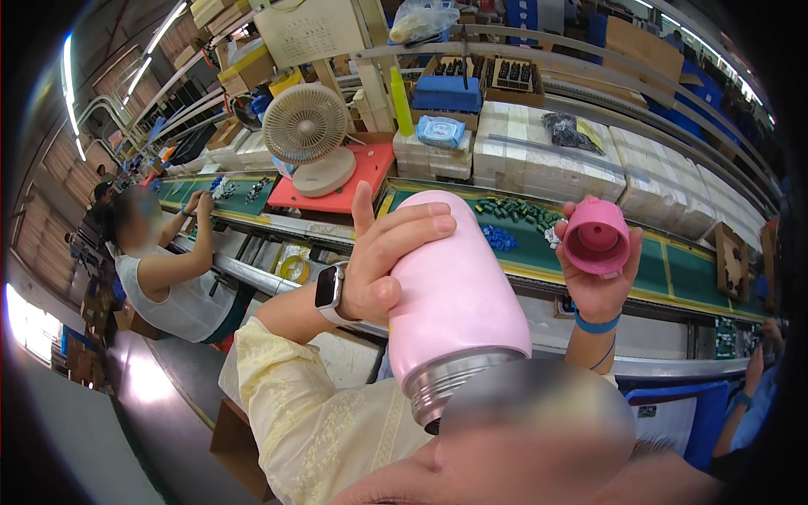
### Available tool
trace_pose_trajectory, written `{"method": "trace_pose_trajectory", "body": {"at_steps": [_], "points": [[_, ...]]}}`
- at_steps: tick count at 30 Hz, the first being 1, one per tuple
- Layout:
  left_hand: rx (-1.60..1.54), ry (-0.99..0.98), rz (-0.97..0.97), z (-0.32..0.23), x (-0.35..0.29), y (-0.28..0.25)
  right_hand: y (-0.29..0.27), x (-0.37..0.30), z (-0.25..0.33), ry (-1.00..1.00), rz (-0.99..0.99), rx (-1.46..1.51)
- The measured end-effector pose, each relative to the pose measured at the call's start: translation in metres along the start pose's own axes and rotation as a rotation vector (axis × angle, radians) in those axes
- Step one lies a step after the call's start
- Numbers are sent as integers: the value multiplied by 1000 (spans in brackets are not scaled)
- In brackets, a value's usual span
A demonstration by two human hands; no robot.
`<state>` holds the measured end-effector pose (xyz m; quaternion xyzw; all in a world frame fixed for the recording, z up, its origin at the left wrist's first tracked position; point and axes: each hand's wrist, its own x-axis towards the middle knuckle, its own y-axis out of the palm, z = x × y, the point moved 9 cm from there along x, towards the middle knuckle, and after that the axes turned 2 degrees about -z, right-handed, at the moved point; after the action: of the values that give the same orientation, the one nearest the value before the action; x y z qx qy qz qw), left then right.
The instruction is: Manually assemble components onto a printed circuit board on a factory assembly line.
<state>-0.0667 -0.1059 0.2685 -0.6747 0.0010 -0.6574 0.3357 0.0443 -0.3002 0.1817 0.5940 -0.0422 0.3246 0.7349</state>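
My left hand (379,257), with a watch on the wrist, wraps round the side of a pink thermos bottle (459,278). The bottle is tipped over, its base up and away and its bare steel threaded neck (454,370) low and near me; the opening is mostly hidden. Raised on the right, my right hand (596,295) grips a darker pink bottle cap (596,238), whose hollow inside shows. A blue band circles that wrist. Beyond the bottle, small green parts (526,210) and blue parts (499,238) lie in piles on a green conveyor belt (644,261).
A beige fan (305,126) stands on a red board (366,168) behind the belt. White foam boxes (547,164) line the far side, with a wipes pack (440,131) on one. A co-worker (164,261) handles parts at left; another person's arm (745,396) shows at far right.
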Motion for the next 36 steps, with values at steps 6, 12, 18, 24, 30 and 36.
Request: {"method": "trace_pose_trajectory", "body": {"at_steps": [6, 12, 18, 24, 30, 36], "points": [[21, 39, -60, -3, 6, -8, 2, 0, -2, 2, -4, -13], [-41, -14, -114, 0, 11, -17, 1, -1, -1, 8, -13, 6], [-74, 0, -146, 1, 17, -23, -1, 0, -1, 10, -13, -2], [-55, -44, -87, 3, 24, -26, -2, 0, -1, 5, -1, -15], [-34, -5, -88, 0, 28, -29, -2, -1, -1, 7, 12, -12], [-73, -6, -65, 1, 32, -30, -3, 0, 0, 5, 7, -14]]}}
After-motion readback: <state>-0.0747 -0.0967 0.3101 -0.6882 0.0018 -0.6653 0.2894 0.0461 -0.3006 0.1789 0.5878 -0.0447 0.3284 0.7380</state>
